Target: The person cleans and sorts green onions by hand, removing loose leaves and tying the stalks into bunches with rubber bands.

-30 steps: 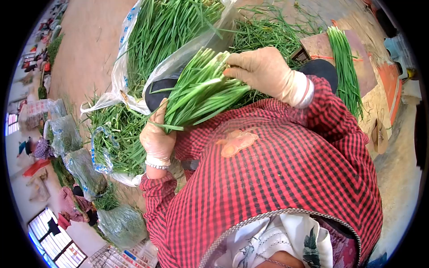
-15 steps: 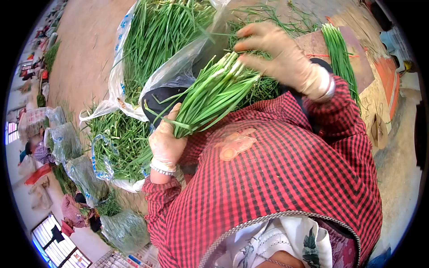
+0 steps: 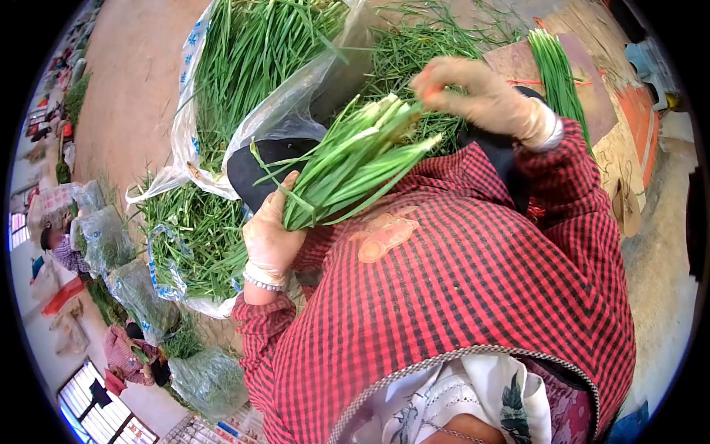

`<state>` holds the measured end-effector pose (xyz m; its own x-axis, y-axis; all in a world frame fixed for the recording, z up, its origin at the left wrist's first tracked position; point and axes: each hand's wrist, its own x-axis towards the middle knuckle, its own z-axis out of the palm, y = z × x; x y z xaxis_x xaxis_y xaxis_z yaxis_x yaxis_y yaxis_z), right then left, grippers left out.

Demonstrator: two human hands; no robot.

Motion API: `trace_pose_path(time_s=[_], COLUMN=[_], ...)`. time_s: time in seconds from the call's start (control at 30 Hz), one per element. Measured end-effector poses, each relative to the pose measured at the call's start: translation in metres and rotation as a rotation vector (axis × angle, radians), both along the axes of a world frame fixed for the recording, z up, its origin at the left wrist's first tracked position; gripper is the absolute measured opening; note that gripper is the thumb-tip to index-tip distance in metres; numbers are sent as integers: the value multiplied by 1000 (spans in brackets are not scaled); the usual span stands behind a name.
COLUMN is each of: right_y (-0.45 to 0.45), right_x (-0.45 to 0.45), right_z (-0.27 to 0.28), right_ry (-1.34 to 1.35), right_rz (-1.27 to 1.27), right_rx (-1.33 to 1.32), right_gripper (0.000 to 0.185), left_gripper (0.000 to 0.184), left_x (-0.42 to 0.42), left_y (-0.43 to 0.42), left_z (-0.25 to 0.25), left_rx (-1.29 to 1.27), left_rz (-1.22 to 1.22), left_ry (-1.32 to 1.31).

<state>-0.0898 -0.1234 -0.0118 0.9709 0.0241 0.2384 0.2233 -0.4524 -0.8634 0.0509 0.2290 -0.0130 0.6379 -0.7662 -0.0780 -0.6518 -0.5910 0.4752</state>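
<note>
My left hand (image 3: 272,235), in a thin pale glove with a beaded bracelet at the wrist, is closed around the leafy end of a bunch of garlic chives (image 3: 347,163). The bunch lies tilted over my lap, its pale cut ends fanned toward the upper right. At those ends my gloved right hand (image 3: 473,100) is closed in a pinch, its fingertips on a few stalks; exactly how many is hidden. Behind that hand lies a heap of loose green leaves (image 3: 414,52).
An open plastic bag (image 3: 277,111) full of chives stands ahead of my knee. Another bag of loose trimmings (image 3: 192,237) sits at left. A neat bundle (image 3: 558,81) rests on a board (image 3: 592,96) at right. Filled bags and people line the far left.
My right hand was spread and blurred above the bunch; now its fingers have closed at the pale ends. The stalks have fanned apart, while my left hand keeps its hold.
</note>
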Motion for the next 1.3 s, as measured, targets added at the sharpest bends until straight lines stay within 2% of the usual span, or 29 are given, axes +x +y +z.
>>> trace_pose_path(time_s=[0.07, 0.13, 0.17, 0.2, 0.27, 0.33, 0.4, 0.47, 0.5, 0.53, 0.63, 0.67, 0.73, 0.77, 0.8, 0.83, 0.87, 0.93, 0.97, 1.03, 1.07, 1.17, 1.23, 1.3], right_y=[-32, -79, -84, -74, -30, 1, 19, 30, 35, 38, 32, 23, 2, -10, -24, -36, -41, -22, -3, 32, 43, 48, 52, 58], right_x=[-17, -37, -41, -37, -20, 0, 20, 30, 34, 34, 28, 27, 19, 15, 11, 13, 10, 8, 9, 16, 19, 33, 36, 32], right_z=[-8, -39, -40, -37, -26, -25, -3, -31, -28, -23, 1, 4, 7, 1, -8, -17, -28, -14, 0, 33, 34, 9, 2, 7], right_ry=[116, 385, 517, 516, 373, 420, 564, 450, 409, 407, 314, 246, 164, 164, 162, 196, 189, 123, 206, 384, 398, 311, 194, 242], right_rz=[-313, -733, -730, -733, -418, -258, -50, -55, -60, -53, -90, -115, -268, -397, -525, -611, -610, -702, -590, -413, -387, -332, -276, -293], right_rx=[-38, -102, -121, -120, 14, 181, 18, 191, 312, 312, 375, 359, 290, 251, 211, 69, 65, -1, 309, 347, 321, 315, 536, 575], right_gripper=[14, 26, 39, 39, 48, 50, 45, 40, 34, 34, 28, 27, 25, 26, 26, 28, 28, 27, 32, 34, 33, 34, 33, 33], left_gripper=[66, 64, 63, 62, 60, 61, 63, 65, 66, 66, 68, 68, 74, 77, 77, 77, 77, 71, 71, 70, 70, 66, 67, 68], left_x=[1, 1, 3, 5, 3, 3, 0, -1, -1, 0, -3, -4, -3, 0, 1, 2, 3, 1, 2, 0, -1, -5, -7, -9], left_y=[0, 5, 7, 8, 3, -3, -7, -5, -2, 0, -2, -3, -4, 0, 4, 9, 10, 4, 2, -3, -6, -9, -9, -10], left_z=[0, -2, -7, -8, -6, -3, 0, 0, -2, -2, 8, 9, 10, 2, -6, -12, -15, -12, -12, -12, -10, -7, -5, -5], left_rx=[-14, -38, -30, -19, -32, -43, -47, -38, -65, -64, -73, -75, -169, -219, -225, -246, -269, -266, -223, -193, -192, -82, -63, -73], left_rz=[38, 76, 88, 99, 97, 64, 52, 49, 42, 48, 187, 191, 181, 196, 198, 239, 277, 289, 278, 263, 254, 192, 212, 221], left_ry=[29, 82, 55, 30, 29, -10, -43, -56, -43, -46, 199, 198, 436, 554, 549, 633, 716, 706, 636, 524, 521, 283, 266, 248])
